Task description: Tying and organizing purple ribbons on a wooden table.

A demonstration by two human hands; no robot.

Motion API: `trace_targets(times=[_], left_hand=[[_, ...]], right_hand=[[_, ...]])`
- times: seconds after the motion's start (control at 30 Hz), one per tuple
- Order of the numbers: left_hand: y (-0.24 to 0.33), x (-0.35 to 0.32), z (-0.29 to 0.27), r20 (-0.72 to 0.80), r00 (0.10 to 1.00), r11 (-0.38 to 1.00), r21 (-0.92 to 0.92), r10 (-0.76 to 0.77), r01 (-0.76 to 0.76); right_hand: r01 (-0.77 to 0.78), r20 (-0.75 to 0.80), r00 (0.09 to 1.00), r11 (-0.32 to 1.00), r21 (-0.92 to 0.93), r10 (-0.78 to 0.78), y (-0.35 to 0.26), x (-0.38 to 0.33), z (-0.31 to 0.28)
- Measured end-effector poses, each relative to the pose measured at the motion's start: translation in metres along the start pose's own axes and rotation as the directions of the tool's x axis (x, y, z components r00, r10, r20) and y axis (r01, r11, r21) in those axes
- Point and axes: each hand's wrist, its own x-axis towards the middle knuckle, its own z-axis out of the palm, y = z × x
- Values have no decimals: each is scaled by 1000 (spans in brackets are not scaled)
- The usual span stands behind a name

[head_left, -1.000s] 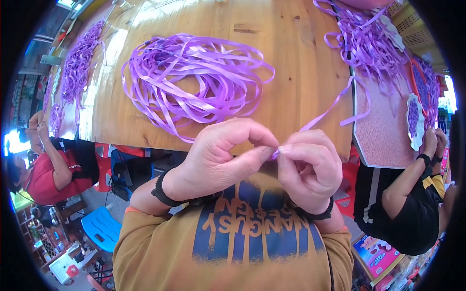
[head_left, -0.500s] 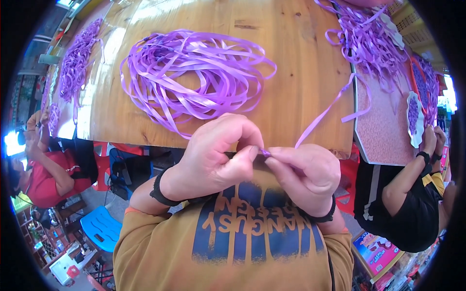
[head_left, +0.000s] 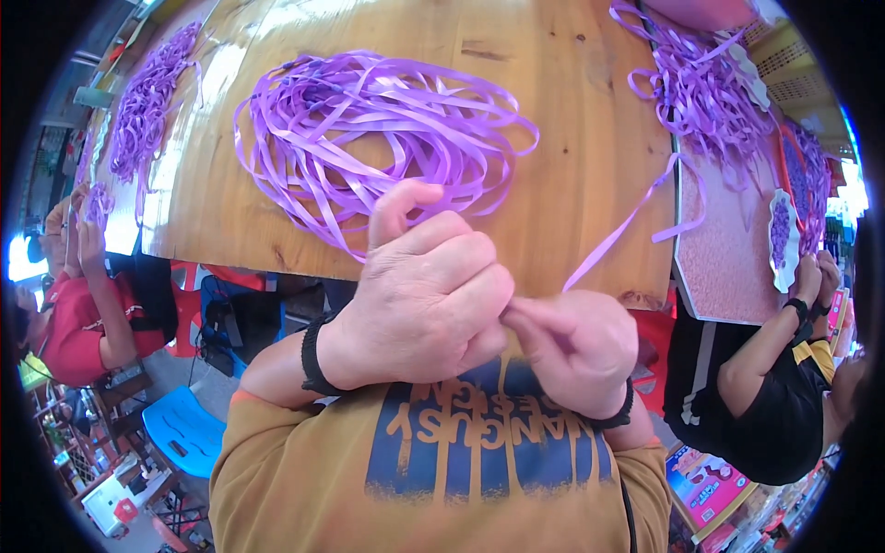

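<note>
Close together before my chest, both my hands are closed. My left hand (head_left: 429,295) is turned with its knuckles up and its index finger partly raised, the other fingers curled in. Its fingertips and the bit of purple ribbon between the hands are mostly hidden. My right hand (head_left: 581,355) pinches thumb against finger right beside the left fist, with a little motion blur. A strip of purple ribbon (head_left: 613,235) runs from behind the right hand up across the table edge. Just beyond the left hand lies a loose looped bundle of purple ribbon (head_left: 433,120).
The wooden table (head_left: 590,111) ends just beyond my hands. More purple ribbon (head_left: 691,92) is heaped at the far right, and another heap (head_left: 152,101) lies at the far left. People work at both sides. A blue chair (head_left: 184,431) stands at the lower left.
My left hand has rolled over, knuckles up, covering the purple bit that showed between the fingertips. My right hand keeps its pinch, shifted slightly down.
</note>
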Motion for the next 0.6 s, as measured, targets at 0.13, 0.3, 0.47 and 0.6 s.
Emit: trace_targets(times=[0.13,0.3,0.47,0.6], left_hand=[[-2,0,-7,19,1000,1000,-8,-21,21],[-14,-2,-11,46,999,974,-222,-27,37],[-23,-1,-21,230,972,909,-395,-39,131],[-22,-1,-15,317,948,834,-533,37,145]], right_hand=[[48,-27,998,999,10,-48,-4,-6,-3],[4,-26,1000,999,45,-3,-7,-3,-7],[-52,-39,998,998,35,54,-9,-1,-10],[-5,-41,999,996,90,8,-7,1,-10]])
